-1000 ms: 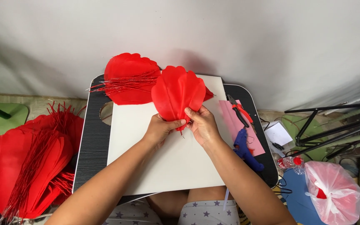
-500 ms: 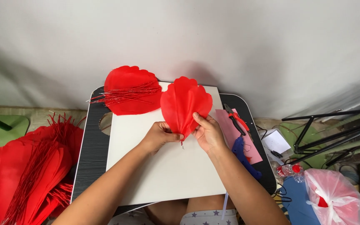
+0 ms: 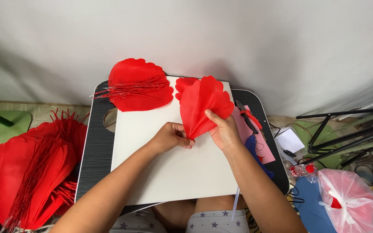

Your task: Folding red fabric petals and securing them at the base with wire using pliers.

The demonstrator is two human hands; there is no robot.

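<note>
- The left hand (image 3: 171, 137) is curled narrow, fingertips pinching the pointed lower end of a red pleated paper fan piece (image 3: 203, 105).
- The right hand (image 3: 223, 129) grips the same piece from its right side, thumb laid across the front of the pleats, fingers behind.
- The fan piece stands tilted above a white board (image 3: 169, 172), its scalloped edge spread upward.
- The board lies on a small black lap table (image 3: 93, 164).
- A stack of red scalloped pieces with red wire stems (image 3: 139, 86) rests at the board's far left corner.
- Red-handled pliers (image 3: 248, 117) lie on pink paper (image 3: 266, 151) just right of the board.
- A big heap of finished red pieces (image 3: 22, 172) sits on the floor at left.
- A pink plastic bag (image 3: 346, 198) lies at lower right.
</note>
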